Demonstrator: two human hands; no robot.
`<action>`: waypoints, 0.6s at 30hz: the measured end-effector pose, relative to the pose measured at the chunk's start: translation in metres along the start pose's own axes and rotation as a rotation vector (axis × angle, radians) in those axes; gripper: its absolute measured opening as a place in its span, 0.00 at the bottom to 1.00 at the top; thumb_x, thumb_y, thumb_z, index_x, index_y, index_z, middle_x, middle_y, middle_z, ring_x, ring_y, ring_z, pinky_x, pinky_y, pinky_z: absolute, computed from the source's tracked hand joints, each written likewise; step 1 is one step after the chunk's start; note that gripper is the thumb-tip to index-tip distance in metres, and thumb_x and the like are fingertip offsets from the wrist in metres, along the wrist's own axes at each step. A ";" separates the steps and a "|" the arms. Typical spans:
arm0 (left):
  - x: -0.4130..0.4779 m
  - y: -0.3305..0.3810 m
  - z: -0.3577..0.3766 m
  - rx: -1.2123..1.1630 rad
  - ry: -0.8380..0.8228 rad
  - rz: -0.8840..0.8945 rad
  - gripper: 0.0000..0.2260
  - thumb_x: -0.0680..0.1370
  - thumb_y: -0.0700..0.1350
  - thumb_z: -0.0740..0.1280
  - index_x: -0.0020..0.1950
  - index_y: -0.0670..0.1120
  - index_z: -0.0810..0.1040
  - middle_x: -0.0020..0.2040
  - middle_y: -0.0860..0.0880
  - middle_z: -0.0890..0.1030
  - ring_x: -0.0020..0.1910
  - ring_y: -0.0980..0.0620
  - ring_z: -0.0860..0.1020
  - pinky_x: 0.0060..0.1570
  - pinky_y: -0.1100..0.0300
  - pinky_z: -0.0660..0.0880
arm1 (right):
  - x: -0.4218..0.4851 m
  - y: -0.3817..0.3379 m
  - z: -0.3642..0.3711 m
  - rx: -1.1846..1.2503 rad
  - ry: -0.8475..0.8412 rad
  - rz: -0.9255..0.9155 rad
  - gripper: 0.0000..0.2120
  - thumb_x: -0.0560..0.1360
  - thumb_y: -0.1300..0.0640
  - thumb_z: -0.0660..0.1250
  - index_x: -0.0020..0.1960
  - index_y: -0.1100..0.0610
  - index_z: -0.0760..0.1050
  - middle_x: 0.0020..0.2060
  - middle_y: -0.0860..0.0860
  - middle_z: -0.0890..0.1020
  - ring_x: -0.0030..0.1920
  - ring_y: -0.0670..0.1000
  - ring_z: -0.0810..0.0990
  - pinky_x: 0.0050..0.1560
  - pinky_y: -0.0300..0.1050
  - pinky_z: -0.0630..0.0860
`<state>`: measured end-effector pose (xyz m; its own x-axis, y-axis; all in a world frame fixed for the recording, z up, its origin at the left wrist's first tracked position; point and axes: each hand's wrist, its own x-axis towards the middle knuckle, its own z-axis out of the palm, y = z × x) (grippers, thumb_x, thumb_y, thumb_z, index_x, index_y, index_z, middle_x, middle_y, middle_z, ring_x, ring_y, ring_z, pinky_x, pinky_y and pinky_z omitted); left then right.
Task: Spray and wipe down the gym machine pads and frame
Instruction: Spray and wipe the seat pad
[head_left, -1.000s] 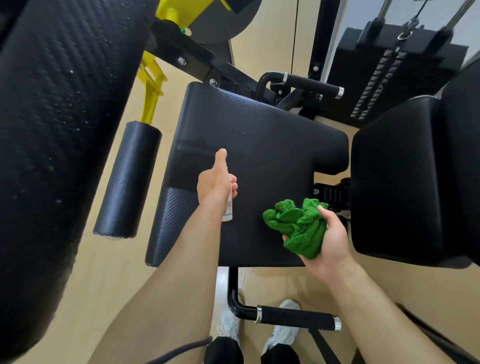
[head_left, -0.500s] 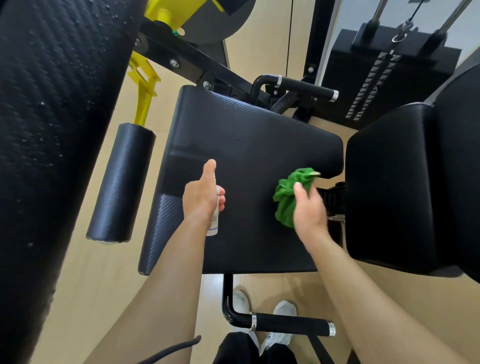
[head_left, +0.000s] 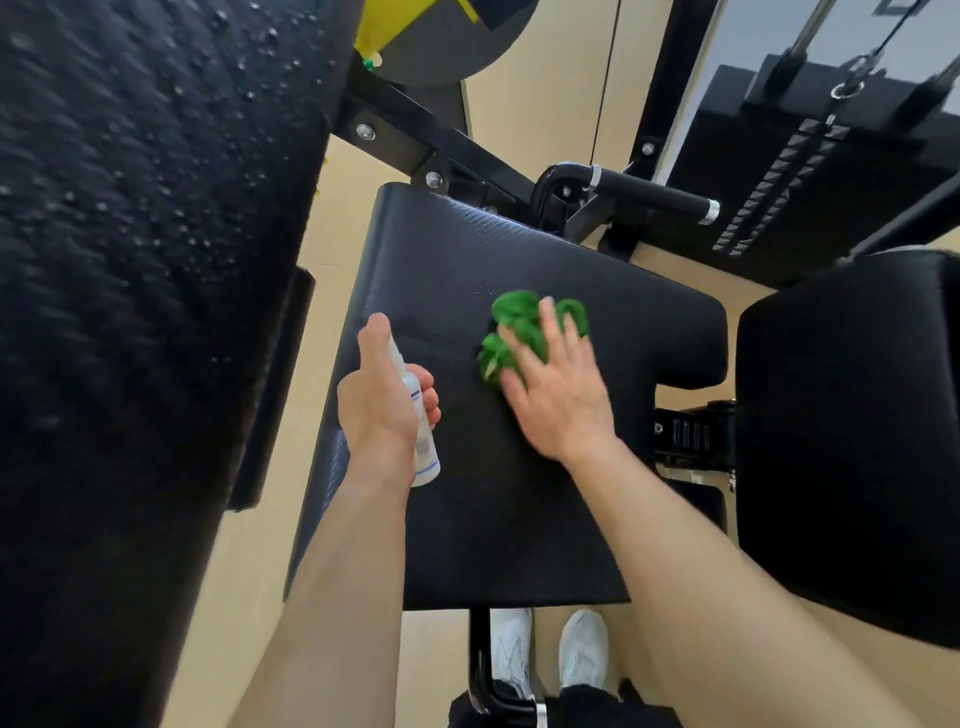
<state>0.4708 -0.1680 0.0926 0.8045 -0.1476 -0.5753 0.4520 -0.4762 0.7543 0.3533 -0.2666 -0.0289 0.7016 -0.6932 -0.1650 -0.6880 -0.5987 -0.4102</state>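
Across the middle of the black seat pad (head_left: 493, 493), a green cloth (head_left: 519, 322) is pressed down beneath the right-hand grip (head_left: 561, 395); its fingers are spread and straight, not curled, a hold judged to suit broad wiping strokes over a flat surface; the cloth lies bunched toward the far right of the pad, its folds showing beyond the fingertips. The spray bottle (head_left: 423, 447) is carried over the left part of the same pad, clamped in the left-hand grip (head_left: 382, 400) with the thumb stretched along its upper end; it is judged to be kept in hand so that spraying can resume without its being set down; whether its base touches the pad cannot be told. Droplets are seen beaded over the tall pad (head_left: 156, 260) at the left, so that surface is taken to be sprayed but not yet wiped. At the far side, the bolted frame beam (head_left: 447, 148) and the handle (head_left: 649, 189) are untouched by either hand; the frame is judged to be left to do.
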 end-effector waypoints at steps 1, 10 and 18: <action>0.001 0.000 -0.004 0.017 -0.003 0.003 0.30 0.80 0.67 0.60 0.33 0.43 0.76 0.28 0.46 0.77 0.29 0.48 0.75 0.37 0.55 0.76 | 0.026 0.001 -0.008 0.049 -0.015 0.106 0.28 0.83 0.39 0.47 0.81 0.40 0.47 0.82 0.54 0.40 0.81 0.60 0.43 0.80 0.59 0.47; -0.001 0.003 -0.007 -0.004 0.098 0.017 0.29 0.76 0.68 0.61 0.33 0.43 0.76 0.27 0.46 0.77 0.27 0.47 0.74 0.39 0.52 0.76 | -0.048 -0.037 0.013 -0.007 -0.072 -0.575 0.28 0.83 0.41 0.52 0.81 0.45 0.55 0.82 0.53 0.51 0.81 0.60 0.49 0.80 0.58 0.49; -0.001 0.008 -0.004 0.000 0.142 0.073 0.29 0.75 0.69 0.60 0.31 0.44 0.75 0.28 0.46 0.77 0.27 0.48 0.75 0.39 0.53 0.75 | 0.140 -0.038 -0.038 0.111 -0.033 -0.173 0.28 0.85 0.43 0.47 0.83 0.49 0.47 0.82 0.53 0.46 0.81 0.60 0.43 0.80 0.59 0.48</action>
<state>0.4752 -0.1687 0.1007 0.8816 -0.0581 -0.4685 0.3902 -0.4688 0.7925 0.4711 -0.3558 -0.0026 0.8144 -0.5693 -0.1123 -0.5335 -0.6586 -0.5307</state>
